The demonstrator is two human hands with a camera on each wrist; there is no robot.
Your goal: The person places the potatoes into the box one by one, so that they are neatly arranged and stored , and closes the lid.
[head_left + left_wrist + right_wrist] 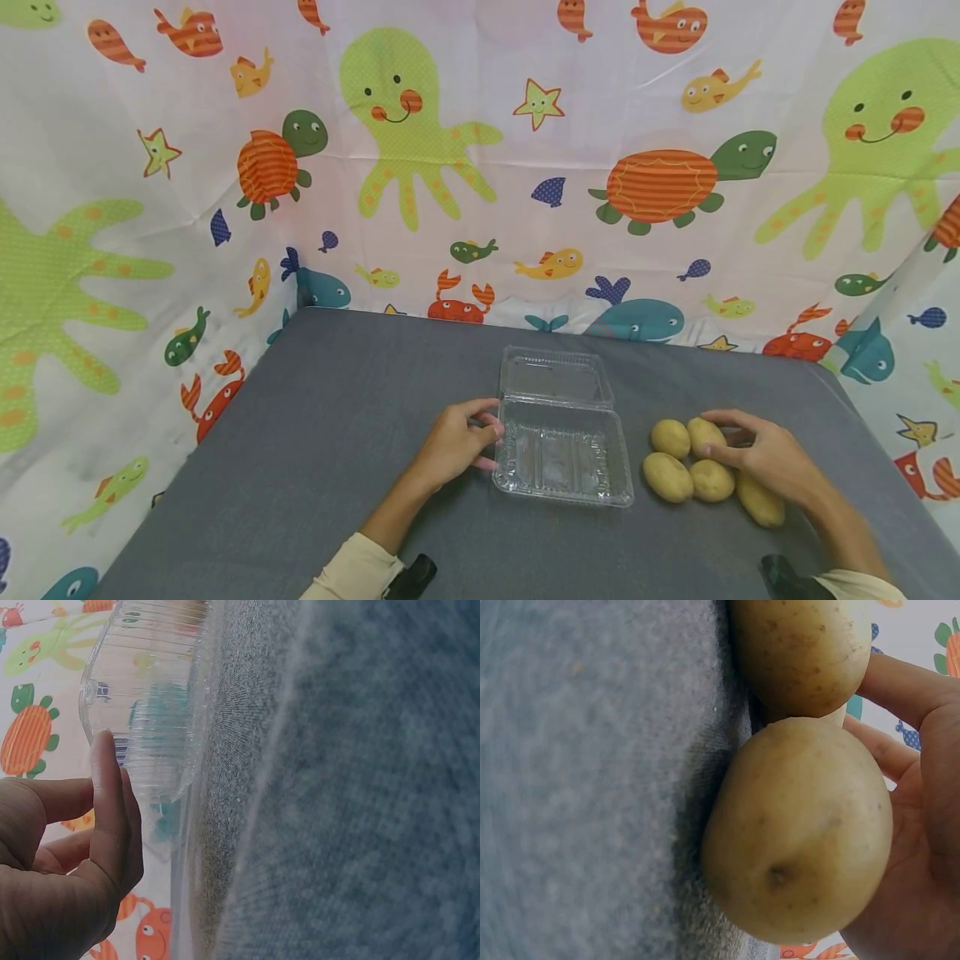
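Observation:
A clear plastic clamshell container point(562, 492) lies with its lid point(555, 375) folded back on a grey cloth. My left hand point(453, 446) is at its left side, fingertips touching the rim; the left wrist view shows the same container point(154, 697) beside the fingers. To the right of it several potatoes lie close together. My right hand point(765, 454) grips the back right potato point(703, 435) between thumb and fingers. Another potato point(761, 500) sits under that hand's wrist side. Up close in the right wrist view, a big potato point(802, 832) hides part of the palm.
The dark grey cloth point(337, 417) covers the table. A white curtain point(480, 125) printed with sea animals hangs behind it and at both sides. Dark straps point(411, 577) sit on both wrists, over light sleeves point(356, 571).

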